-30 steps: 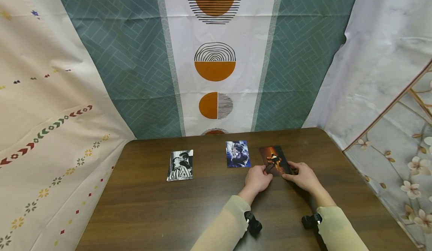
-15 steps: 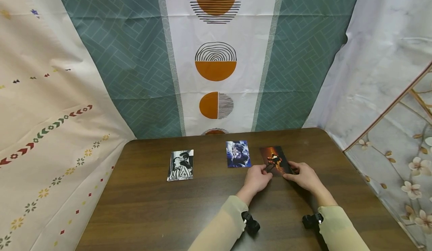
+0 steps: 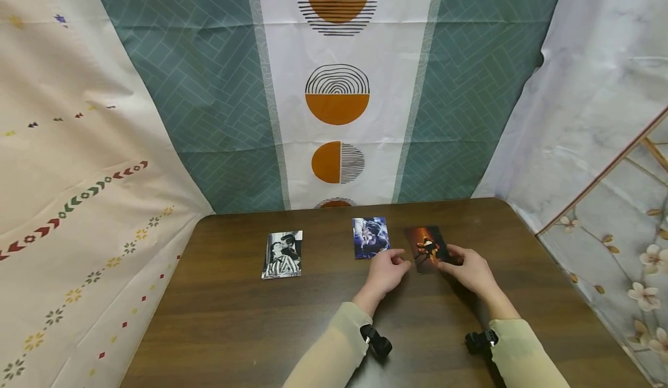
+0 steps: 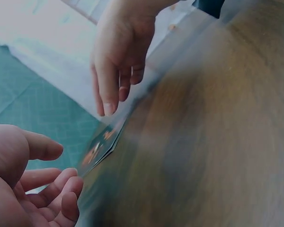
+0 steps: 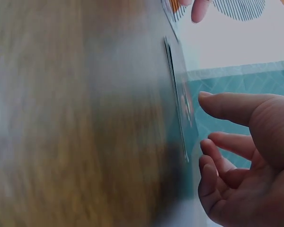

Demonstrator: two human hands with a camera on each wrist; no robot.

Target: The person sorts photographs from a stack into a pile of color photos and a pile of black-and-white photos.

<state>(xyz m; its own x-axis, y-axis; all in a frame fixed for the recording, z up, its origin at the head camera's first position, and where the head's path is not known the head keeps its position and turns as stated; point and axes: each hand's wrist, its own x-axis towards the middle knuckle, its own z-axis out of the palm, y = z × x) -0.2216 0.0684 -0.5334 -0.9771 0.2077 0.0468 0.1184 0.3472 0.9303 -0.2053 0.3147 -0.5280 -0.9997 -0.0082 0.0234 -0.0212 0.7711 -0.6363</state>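
A dark wooden table (image 3: 261,318) fills the lower frame, patterned curtains hanging behind it. The orange-toned photo stack (image 3: 429,247) lies right of centre, beside a blue photo (image 3: 370,237); my right hand (image 3: 469,271) touches its right edge with loosely bent fingers, while my left hand (image 3: 387,271) hovers relaxed, holding nothing. These cards look thin, light and slippery, so I judge a pinch at the edges best.
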